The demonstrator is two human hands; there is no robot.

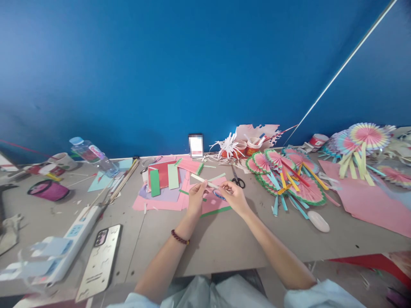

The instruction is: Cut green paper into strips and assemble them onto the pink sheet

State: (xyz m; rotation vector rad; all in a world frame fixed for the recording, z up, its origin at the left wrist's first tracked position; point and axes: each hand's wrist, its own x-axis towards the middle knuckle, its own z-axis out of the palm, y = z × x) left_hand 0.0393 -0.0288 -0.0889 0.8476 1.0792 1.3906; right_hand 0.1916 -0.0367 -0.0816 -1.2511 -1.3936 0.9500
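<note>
My left hand, with a dark beaded bracelet at the wrist, pinches a narrow pale cream paper strip. My right hand has its fingers closed on the strip's other end, so it runs between both hands above the table. Just beneath lie pink paper sheets and green strips. A rounded blue item, partly covered by my right hand, cannot be made out. Left of my hands rest a dark green card, a light green card and a pleated pink paper piece. Black-handled scissors lie beyond my right hand.
Pleated paper fans with ribbons spread to the right, near a white computer mouse. On the left are a power strip, a phone, a plastic bottle and thin sticks. A blue wall closes the back.
</note>
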